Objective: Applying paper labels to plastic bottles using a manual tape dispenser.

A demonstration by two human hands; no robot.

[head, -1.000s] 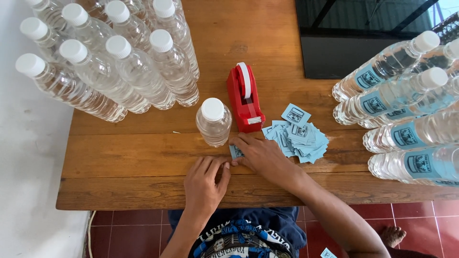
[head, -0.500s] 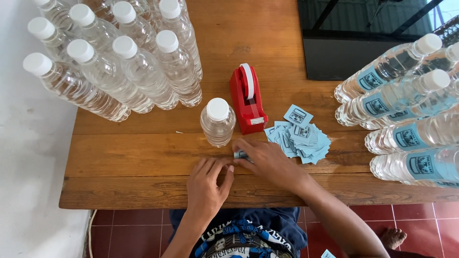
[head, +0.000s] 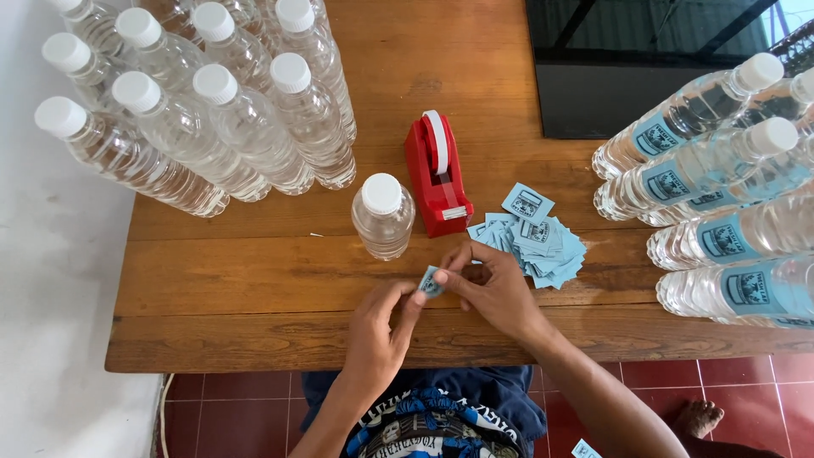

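Observation:
My left hand [head: 379, 329] and my right hand [head: 493, 288] meet over the front of the wooden table [head: 254, 280], and together they pinch a small blue paper label [head: 430, 282] between their fingertips, lifted a little off the wood. Just behind them stands a single clear plastic bottle [head: 383, 216] with a white cap and no label. A red tape dispenser [head: 437, 174] sits to its right. A loose pile of blue labels [head: 534, 239] lies right of my right hand.
Several unlabelled capped bottles [head: 212, 110] stand grouped at the back left. Several bottles with blue labels [head: 721, 212] stand at the right edge. A dark screen [head: 644, 68] fills the back right. One label [head: 583, 448] lies on the red tiled floor.
Both hands were pressed flat on the table at the label; now they have lifted it and hold it between the fingertips. The view has shifted slightly.

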